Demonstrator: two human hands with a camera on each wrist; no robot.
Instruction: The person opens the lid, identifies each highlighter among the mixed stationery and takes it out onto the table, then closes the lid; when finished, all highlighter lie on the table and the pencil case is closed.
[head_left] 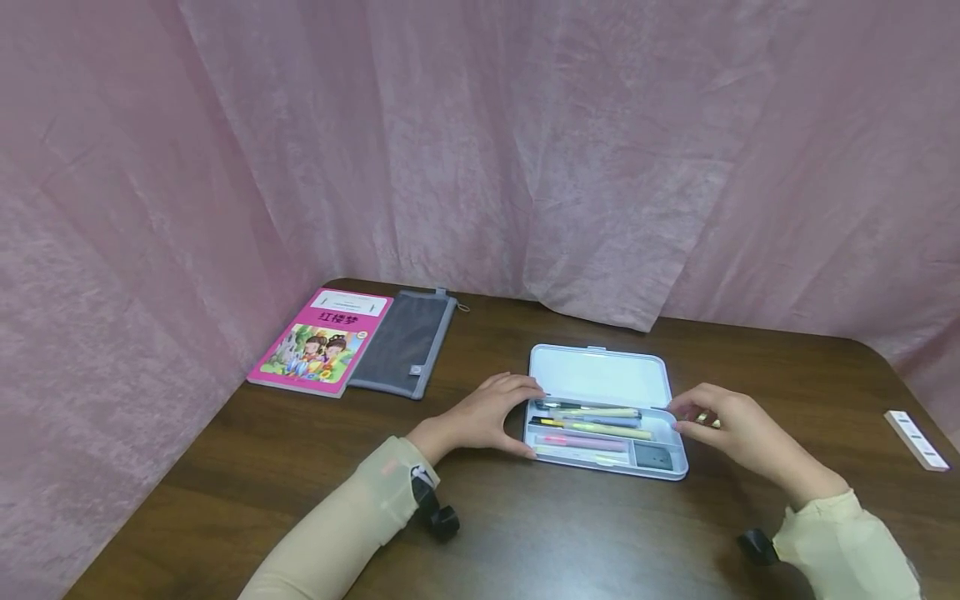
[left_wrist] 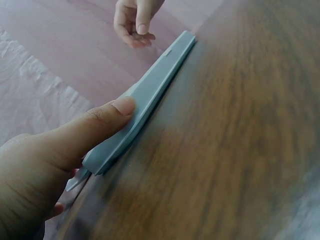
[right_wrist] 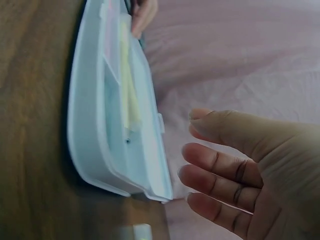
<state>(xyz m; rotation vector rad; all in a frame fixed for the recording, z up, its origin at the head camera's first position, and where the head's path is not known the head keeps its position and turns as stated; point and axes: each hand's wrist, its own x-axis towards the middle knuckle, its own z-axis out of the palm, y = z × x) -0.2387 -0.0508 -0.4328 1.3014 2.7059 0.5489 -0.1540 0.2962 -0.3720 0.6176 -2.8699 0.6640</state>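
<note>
A pale blue pencil case lies on the wooden table with its lid raised at the back. Inside are several pens, among them a yellow one and a pink one, plus a dark rectangular block in the front right compartment. My left hand grips the case's left end; its thumb presses the front wall in the left wrist view. At the other end hovers my right hand, fingers loosely bent. The right wrist view shows that hand apart from the case, holding nothing.
At the far left lies a pink book with a cartoon cover, next to a grey mesh zip pouch. A white strip with dark marks is near the right edge. Pink curtains hang behind the table.
</note>
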